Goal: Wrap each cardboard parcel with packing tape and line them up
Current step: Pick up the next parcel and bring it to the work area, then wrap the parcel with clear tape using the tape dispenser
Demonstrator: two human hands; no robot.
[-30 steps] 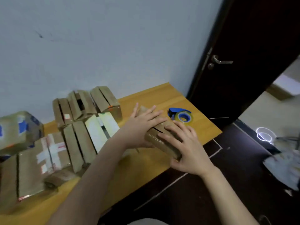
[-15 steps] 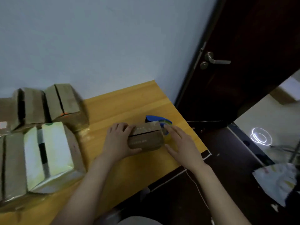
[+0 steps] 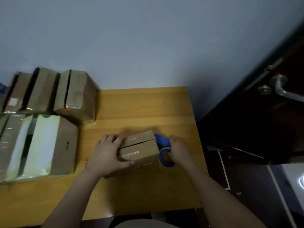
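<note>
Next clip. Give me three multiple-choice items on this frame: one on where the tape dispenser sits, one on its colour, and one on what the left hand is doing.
1. Where is the tape dispenser relative to the small box?
A. on top of it
B. at its right end
C. at its left end

2. What colour is the dispenser's frame?
A. red
B. blue
C. green

3. What is the left hand doing?
A. resting open, touching nothing
B. holding the dispenser
C. gripping the small box's left end

Answers:
1 B: the dispenser shows just past the box's right end, gripped by the right hand.
2 B: its handle and ring are blue.
3 C: the fingers on top and the thumb on the front face curl round the box.
</note>
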